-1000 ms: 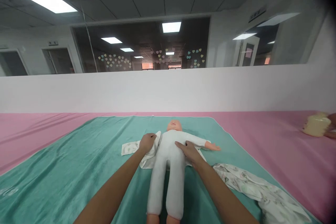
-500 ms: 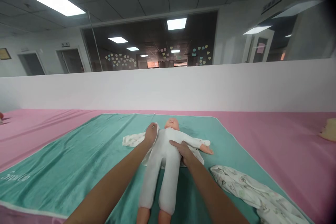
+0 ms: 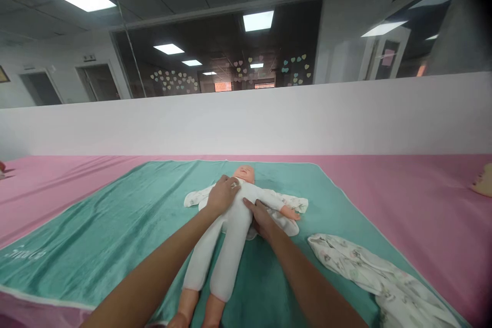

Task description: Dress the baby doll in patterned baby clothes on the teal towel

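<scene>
Head view: the baby doll (image 3: 237,211) is lying on a spread printed shirt (image 3: 288,224) on the teal blanket (image 3: 103,230), one arm (image 3: 291,212) outside the sleeve (image 3: 302,204); the shirt seems underlaid, not yet worn. The left hand (image 3: 223,195) is curling at the doll's shoulder, the right hand (image 3: 263,218) touching its side; I cannot tell either grip's closure. No container is showing.

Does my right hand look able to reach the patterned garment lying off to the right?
Probably yes: nothing upright seems to stand between the right hand and the patterned garment on the green blanket, though the hand would first have to leave the doll's torso.
</scene>
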### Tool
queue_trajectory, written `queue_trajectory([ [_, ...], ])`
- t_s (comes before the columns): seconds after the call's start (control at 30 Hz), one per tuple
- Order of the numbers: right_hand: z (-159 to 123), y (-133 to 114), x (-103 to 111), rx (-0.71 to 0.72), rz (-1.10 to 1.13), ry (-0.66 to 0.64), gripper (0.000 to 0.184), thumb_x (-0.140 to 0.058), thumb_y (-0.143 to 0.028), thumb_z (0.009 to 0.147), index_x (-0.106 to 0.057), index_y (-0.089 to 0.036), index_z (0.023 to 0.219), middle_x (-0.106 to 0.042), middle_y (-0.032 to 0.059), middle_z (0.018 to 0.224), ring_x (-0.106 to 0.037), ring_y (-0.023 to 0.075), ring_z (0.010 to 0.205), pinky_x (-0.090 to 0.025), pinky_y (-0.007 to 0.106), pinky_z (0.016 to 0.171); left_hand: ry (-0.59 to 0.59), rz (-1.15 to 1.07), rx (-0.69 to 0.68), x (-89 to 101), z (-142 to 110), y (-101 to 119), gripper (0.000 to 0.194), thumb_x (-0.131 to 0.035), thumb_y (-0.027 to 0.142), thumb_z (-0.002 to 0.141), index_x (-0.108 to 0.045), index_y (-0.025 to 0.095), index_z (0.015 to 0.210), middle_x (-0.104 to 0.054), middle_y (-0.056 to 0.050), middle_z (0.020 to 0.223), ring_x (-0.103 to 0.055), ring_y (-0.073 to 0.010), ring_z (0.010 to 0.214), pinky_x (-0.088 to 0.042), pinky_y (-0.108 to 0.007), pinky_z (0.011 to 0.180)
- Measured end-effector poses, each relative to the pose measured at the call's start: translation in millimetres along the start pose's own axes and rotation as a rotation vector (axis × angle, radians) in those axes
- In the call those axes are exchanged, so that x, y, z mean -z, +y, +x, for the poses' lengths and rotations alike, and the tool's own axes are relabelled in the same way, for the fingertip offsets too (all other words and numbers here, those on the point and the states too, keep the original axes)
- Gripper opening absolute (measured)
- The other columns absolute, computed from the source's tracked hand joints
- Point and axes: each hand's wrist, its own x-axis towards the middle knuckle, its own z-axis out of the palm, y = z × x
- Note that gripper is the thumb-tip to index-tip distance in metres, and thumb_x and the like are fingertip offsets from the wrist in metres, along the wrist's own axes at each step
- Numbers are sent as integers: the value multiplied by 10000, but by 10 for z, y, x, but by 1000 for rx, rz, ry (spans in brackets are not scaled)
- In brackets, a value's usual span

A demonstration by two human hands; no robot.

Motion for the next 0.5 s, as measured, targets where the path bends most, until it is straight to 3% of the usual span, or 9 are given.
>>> queue_trajectory([
  [0.07, 5, 18, 18, 12, 27, -34, 443, -665, -440, 694, -485, -251, 1053, -610, 52, 1052, -615, 182, 833, -526, 295, 664, -34, 151, 38, 73, -80, -150, 337, -484, 488, 792, -542, 241, 1014, -543, -60, 1039, -534, -213, 899, -368, -290, 696],
  [0.17, -2, 39, 30, 28, 44, -67, 381, -644, -445, 714, -488, -263, 1010, -611, 31, 999, -605, 175, 819, -520, 295, 646, -147, 207, 119, 213, -150, -316, 313, -432, 493, 819, -520, 197, 871, -578, -51, 845, -545, -206, 790, -357, -282, 631],
  [0.27, 15, 62, 33, 38, 44, -59, 327, -609, -459, 740, -472, -263, 962, -600, 4, 909, -594, 156, 772, -512, 290, 630, -218, 142, 60, 374, -256, -236, 239, -421, 408, 837, -496, 192, 766, -555, -15, 716, -523, -176, 689, -339, -275, 595],
  [0.33, 37, 70, 38, 35, 16, -51, 296, -584, -466, 755, -458, -261, 927, -580, -16, 847, -582, 141, 731, -506, 285, 618, -253, 1, 2, 501, -362, -55, 226, -441, 402, 829, -518, 191, 803, -552, -5, 731, -517, -158, 673, -349, -270, 590],
  [0.43, 54, 61, 51, 25, -68, -88, 264, -548, -463, 780, -450, -252, 904, -549, -30, 780, -564, 128, 684, -495, 281, 607, -498, -383, -43, 692, -496, 198, 334, -416, 455, 844, -536, 206, 1030, -585, -22, 841, -552, -141, 650, -394, -263, 555],
  [0.5, 52, 48, 61, 20, -116, -140, 254, -523, -459, 800, -461, -246, 923, -552, -18, 791, -562, 132, 688, -487, 283, 605, -558, -544, -63, 751, -521, 216, 409, -390, 476, 855, -513, 207, 1138, -600, -53, 931, -596, -165, 739, -445, -275, 590],
])
